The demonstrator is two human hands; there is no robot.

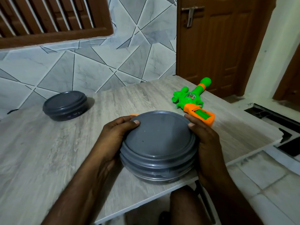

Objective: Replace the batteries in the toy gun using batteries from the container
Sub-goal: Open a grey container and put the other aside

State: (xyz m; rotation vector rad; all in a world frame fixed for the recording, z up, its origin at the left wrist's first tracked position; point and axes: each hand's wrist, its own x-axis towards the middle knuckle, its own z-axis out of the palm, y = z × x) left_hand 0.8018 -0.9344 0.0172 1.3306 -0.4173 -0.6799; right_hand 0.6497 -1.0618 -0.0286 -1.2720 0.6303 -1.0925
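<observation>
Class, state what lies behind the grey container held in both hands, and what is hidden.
The toy gun lies behind it, rightward. An orange piece peeks past its left rim; the container covers the rest.

Both hands grip container [158, 143] — lidded.

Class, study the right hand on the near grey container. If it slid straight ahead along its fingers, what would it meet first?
Most likely the orange handle of the toy gun, lying just beyond the right hand; depth is hard to judge.
</observation>
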